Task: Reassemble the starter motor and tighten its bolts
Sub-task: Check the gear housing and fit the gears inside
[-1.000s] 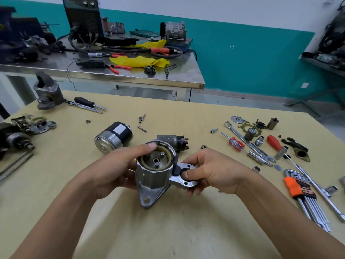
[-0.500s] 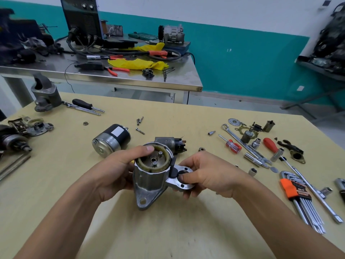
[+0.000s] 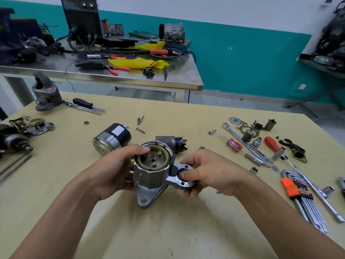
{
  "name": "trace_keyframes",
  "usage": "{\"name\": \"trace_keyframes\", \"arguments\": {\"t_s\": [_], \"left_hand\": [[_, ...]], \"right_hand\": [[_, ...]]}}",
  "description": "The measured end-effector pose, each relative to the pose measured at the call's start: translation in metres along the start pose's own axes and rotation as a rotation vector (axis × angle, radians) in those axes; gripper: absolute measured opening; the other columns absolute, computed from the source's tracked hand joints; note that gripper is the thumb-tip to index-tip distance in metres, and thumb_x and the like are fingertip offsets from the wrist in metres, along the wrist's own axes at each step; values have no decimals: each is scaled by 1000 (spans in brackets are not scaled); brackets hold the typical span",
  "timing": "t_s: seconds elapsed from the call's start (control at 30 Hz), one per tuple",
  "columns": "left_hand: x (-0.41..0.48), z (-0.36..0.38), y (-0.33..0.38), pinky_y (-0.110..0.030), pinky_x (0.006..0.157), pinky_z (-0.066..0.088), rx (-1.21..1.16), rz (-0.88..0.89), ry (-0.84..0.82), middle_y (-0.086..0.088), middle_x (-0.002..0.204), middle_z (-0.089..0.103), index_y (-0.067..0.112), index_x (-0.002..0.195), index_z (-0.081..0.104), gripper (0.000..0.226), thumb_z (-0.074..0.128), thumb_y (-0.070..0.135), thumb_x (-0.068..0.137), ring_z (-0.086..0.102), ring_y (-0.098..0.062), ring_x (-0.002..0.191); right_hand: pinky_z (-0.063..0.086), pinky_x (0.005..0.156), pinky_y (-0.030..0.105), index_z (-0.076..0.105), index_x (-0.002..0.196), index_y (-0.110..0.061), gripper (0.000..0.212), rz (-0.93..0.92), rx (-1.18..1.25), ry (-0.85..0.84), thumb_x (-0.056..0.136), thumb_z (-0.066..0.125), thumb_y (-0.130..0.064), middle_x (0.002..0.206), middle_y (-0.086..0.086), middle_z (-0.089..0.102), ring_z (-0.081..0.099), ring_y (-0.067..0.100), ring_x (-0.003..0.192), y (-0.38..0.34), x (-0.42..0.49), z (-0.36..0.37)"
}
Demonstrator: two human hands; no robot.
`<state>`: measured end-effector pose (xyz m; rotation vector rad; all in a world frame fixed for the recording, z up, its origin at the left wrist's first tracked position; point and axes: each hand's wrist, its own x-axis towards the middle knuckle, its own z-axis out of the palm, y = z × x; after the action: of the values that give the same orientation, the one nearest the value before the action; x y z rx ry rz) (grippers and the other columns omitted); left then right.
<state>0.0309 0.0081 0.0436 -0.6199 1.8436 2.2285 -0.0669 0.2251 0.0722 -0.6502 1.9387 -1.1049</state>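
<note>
I hold the starter's aluminium nose housing (image 3: 149, 182) upright over the table, its open end up, showing a yellowish ring gear and three pins inside. My left hand (image 3: 112, 171) grips its left side, thumb on the rim. My right hand (image 3: 207, 171) grips the side flange (image 3: 183, 184), thumb pressing at its round hole. The solenoid (image 3: 173, 142) lies on the table just behind the housing. The black and silver motor body (image 3: 112, 137) lies to the left behind my left hand. Loose bolts (image 3: 140, 124) lie farther back.
Right of my hands lie a hex key set (image 3: 298, 193), sockets (image 3: 253, 170), a combination wrench (image 3: 242, 141), a small red screwdriver (image 3: 233, 144) and a T-handle wrench (image 3: 313, 187). Another housing (image 3: 46, 94) and a black screwdriver (image 3: 84, 104) sit far left. A steel bench (image 3: 112, 75) stands behind.
The housing and both hands stay almost where they were; my right thumb has shifted slightly on the flange hole. The view has drifted a little.
</note>
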Motion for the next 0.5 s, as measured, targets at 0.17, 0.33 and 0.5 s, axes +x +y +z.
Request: {"name": "trace_keyframes", "arguments": {"t_s": [0.17,0.33,0.5], "left_hand": [[2,3,-1,-35,66,53,-18,-2,27,-17,101,68,16,105,73,48,71,40,63,61,-32,87],[3,3,-2,-37,71,53,-10,1,13,-18,103,70,16,107,74,64,78,46,50,63,-33,88],[4,3,-2,-36,67,54,-11,17,-1,-16,99,70,17,104,75,62,79,47,50,63,-32,85]], "right_hand": [[51,52,22,72,101,1,13,-5,2,-9,94,60,0,78,8,70,69,20,61,-1,-1,0],[53,55,24,70,105,3,15,9,14,-6,95,59,-1,85,12,70,69,20,63,0,0,-1],[52,59,23,73,100,-10,13,10,-149,74,97,61,-16,77,-1,76,73,16,67,-10,-5,-20]]}}
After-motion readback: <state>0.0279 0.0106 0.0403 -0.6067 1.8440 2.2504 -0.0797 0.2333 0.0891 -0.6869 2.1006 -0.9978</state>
